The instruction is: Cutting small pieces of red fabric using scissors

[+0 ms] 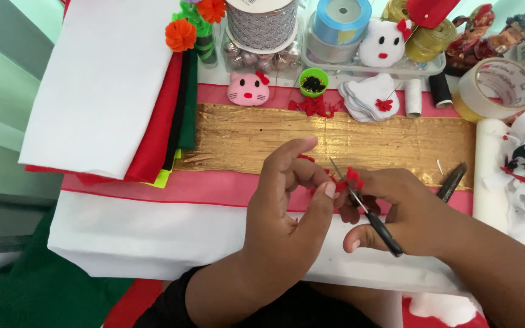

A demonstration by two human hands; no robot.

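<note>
Red felt, a tiny scrap [350,179], sits pinched between two hands over the long gold shiny strip [335,143].

Left hand [287,206] grasps the scrap in its fingertips so it stays put; right hand [405,215] is clenched round small black-handled scissors [366,209], blades at the felt. Fingers hide most of the scrap, so its shape is hard to tell. Just beside lies a dark pen-like tool [452,181].
</note>
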